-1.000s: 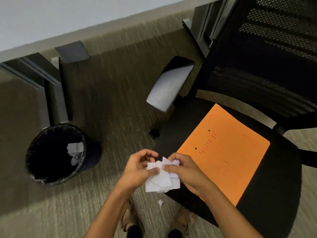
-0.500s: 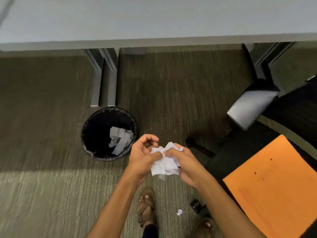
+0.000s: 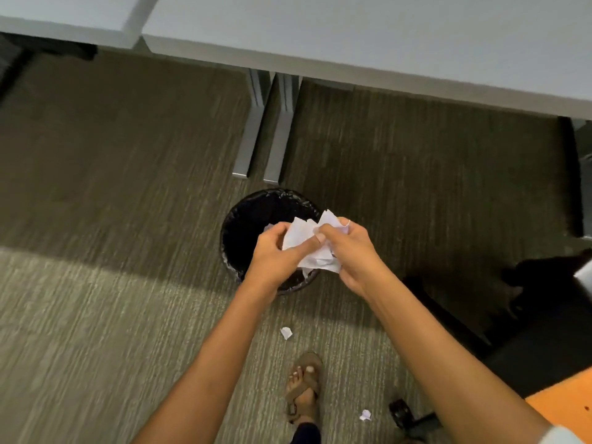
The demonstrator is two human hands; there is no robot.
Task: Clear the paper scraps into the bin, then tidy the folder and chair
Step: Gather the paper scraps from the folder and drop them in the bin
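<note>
Both hands hold a bunch of white paper scraps directly over the round black bin with its black liner. My left hand grips the bunch from the left, and my right hand grips it from the right. One small loose scrap lies on the carpet just in front of the bin, another scrap near the chair's caster. A corner of the orange folder shows at the bottom right on the black chair seat.
Grey desks span the top, with two metal desk legs standing just behind the bin. A sandalled foot rests on the striped carpet below the hands. A chair caster sits at the lower right.
The view swung left from the chair to the bin. Both hands carried the paper bunch from beside the chair seat to right above the bin's opening.
</note>
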